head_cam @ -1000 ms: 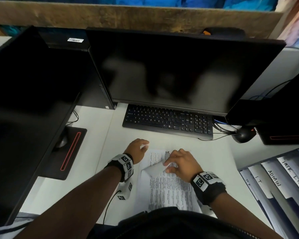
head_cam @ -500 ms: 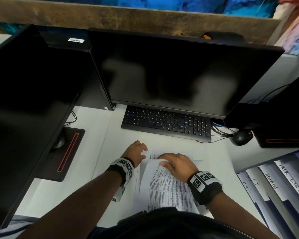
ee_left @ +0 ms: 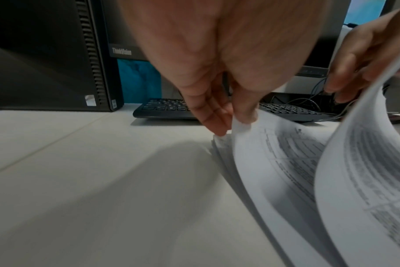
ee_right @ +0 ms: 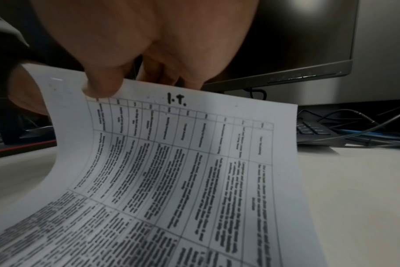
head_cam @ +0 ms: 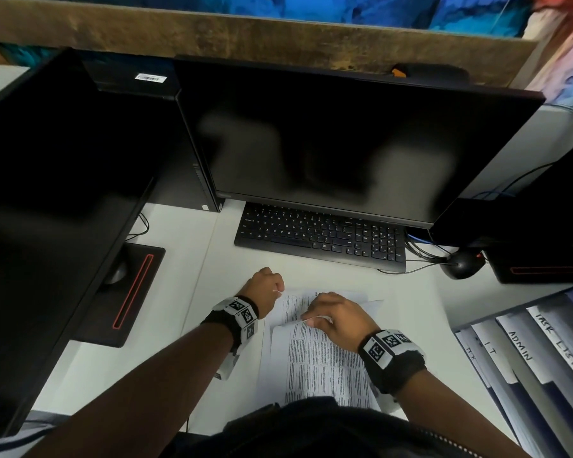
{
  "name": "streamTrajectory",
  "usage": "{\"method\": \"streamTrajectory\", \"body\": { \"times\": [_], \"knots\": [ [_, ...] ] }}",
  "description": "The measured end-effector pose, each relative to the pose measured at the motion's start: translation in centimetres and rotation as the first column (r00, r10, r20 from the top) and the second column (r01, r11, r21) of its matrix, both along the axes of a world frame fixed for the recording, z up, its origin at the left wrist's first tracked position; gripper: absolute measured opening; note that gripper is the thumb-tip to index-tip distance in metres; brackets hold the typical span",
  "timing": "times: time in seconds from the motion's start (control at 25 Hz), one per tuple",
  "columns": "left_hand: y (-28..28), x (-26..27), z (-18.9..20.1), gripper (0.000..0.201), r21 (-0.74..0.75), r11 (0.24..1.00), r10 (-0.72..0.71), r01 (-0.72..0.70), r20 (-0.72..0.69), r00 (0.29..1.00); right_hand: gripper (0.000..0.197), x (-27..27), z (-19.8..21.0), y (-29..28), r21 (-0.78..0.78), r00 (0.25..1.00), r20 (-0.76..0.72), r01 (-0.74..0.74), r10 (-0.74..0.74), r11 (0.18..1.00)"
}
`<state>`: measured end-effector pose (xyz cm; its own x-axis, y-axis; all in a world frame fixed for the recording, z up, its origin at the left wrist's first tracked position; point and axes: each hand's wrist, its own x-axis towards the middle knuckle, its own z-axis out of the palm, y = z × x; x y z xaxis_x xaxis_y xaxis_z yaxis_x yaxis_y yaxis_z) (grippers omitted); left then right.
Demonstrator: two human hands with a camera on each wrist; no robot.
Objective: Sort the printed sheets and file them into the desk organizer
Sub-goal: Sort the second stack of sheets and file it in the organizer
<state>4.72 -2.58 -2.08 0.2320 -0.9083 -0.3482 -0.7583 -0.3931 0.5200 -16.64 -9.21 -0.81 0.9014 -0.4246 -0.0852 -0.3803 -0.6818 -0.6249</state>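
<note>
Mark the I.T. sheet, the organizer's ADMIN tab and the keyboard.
I.T. sheet (ee_right: 194, 153): right wrist view, on the printed table below the heading.
ADMIN tab (head_cam: 523, 350): head view, on the tab's white strip, beside the lettering.
keyboard (head_cam: 318, 236): head view, on the middle keys.

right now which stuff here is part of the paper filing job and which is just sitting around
Part of the job:
- sheet headed I.T., pinched by the right hand
- stack of printed sheets, its corner pinched by the left hand
- desk organizer with ADMIN, I T and TASK LIST tabs

Just lying about:
- keyboard
- mouse
- monitor
- cables
</note>
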Motion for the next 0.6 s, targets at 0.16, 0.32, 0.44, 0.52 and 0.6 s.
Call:
{"method": "streamTrajectory", "body": {
  "times": [0.16,0.32,0.44,0.52,0.6],
  "knots": [
    [0.5,0.1,1.2,0.011,0.013,0.999,0.048,-0.046,-0.228,0.973,0.021,0.0,-0.4,-0.1,-0.141,0.998,0.056,0.011,-0.004,0.99],
    [0.6,0.1,2.9,0.02,0.055,0.998,0.036,-0.01,-0.51,0.86,0.02,0.2,-0.5,0.1,-0.111,0.997,0.075,0.011,-0.002,0.994],
    [0.2,0.1,3.0,0.007,0.055,0.998,0.035,-0.005,-0.568,0.822,0.021,0.3,-0.3,0.5,-0.018,0.993,0.116,0.022,-0.02,1.0],
    [0.0,0.5,1.8,0.015,-0.008,0.997,0.065,-0.078,-0.481,0.874,0.021,0.2,0.2,0.8,0.001,0.99,0.135,0.05,-0.049,0.999],
    [-0.1,1.1,-0.2,0.028,-0.031,0.997,0.064,-0.072,-0.215,0.975,0.02,0.0,0.6,0.9,0.04,0.986,0.128,0.105,-0.11,0.994]
  ]
}}
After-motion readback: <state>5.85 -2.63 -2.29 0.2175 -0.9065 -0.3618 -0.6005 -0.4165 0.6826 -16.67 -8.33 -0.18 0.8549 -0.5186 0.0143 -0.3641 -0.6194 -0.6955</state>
